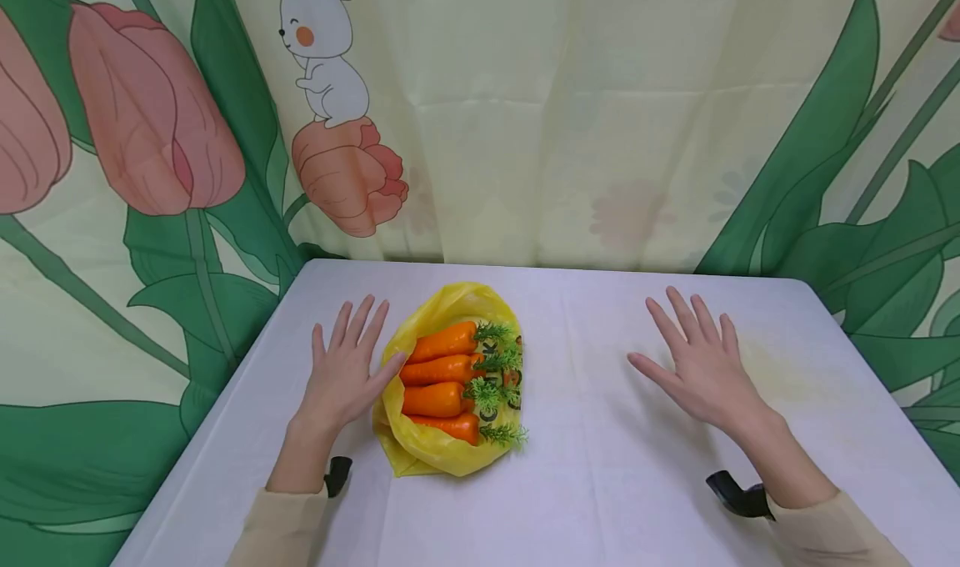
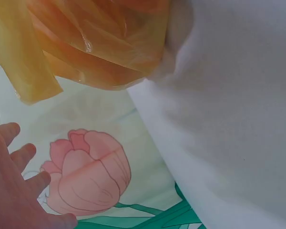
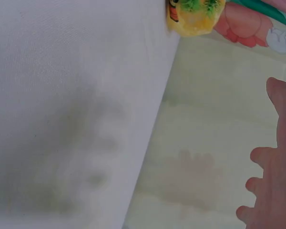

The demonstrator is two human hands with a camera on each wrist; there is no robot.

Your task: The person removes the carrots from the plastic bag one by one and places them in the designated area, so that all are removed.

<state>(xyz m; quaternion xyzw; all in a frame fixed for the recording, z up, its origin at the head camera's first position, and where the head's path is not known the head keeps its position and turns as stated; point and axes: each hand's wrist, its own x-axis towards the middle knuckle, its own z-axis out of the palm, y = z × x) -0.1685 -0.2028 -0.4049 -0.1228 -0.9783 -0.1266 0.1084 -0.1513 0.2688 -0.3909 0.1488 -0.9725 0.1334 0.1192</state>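
A yellow plastic bag [image 1: 442, 460] lies on the table with its mouth spread wide. Several orange carrots [image 1: 442, 370] with green leafy tops [image 1: 489, 393] rest side by side in it, tops toward the right. My left hand [image 1: 341, 383] is just left of the bag, fingers straight and spread; its thumb overlaps the bag's edge in the head view. In the left wrist view, that hand [image 2: 14, 186] appears apart from the bag [image 2: 109, 62]. Well to the right, my right hand [image 1: 701, 371] hovers over the table, fingers spread, holding nothing.
A white cloth covers the table [image 1: 577, 467]. Behind it hangs a curtain [image 1: 525, 133] printed with tulips, leaves and a rabbit. Black straps [image 1: 738, 496] sit at both wrists, below beige sleeves.
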